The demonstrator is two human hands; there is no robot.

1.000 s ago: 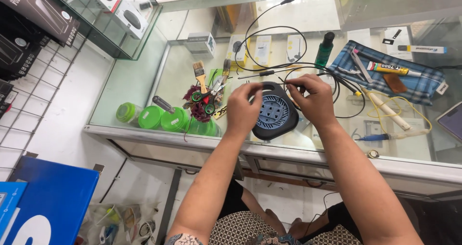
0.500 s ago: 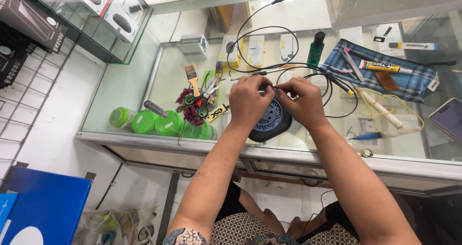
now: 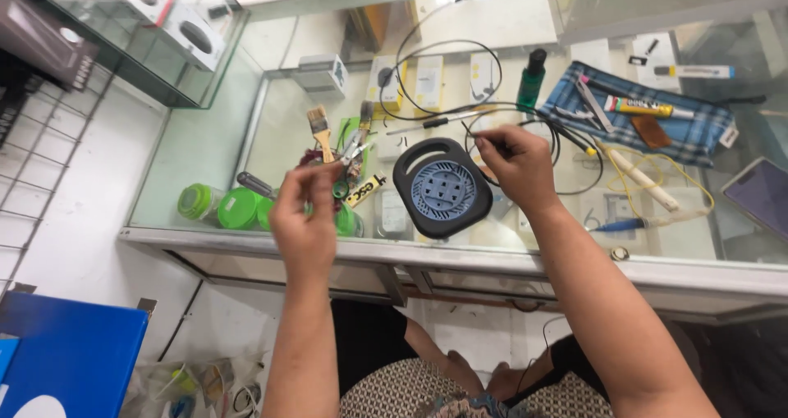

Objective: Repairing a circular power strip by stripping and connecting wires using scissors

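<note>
So the glass table (image 3: 205, 151) is pretty crowded, and that's most of the risk imo. The black cable reel with the blue socket face (image 3: 443, 187) sits at the centre, near the front edge, with nothing steadying it. The right hand (image 3: 519, 165) is at its 2 o'clock, grip pinched narrow on a thin black cable (image 3: 509, 114) that loops up toward 12. One hard tug could drag the reel, or snag the loops on the green bottle (image 3: 532, 77) and tip it. The left hand (image 3: 308, 221) is out at 9 o'clock, fingers closed small on something I can't make out, right over the cup of brushes and tools (image 3: 341, 151). One careless elbow and that cup goes, or the green lidded jars (image 3: 226, 206) at 8 o'clock roll off the front.
</note>
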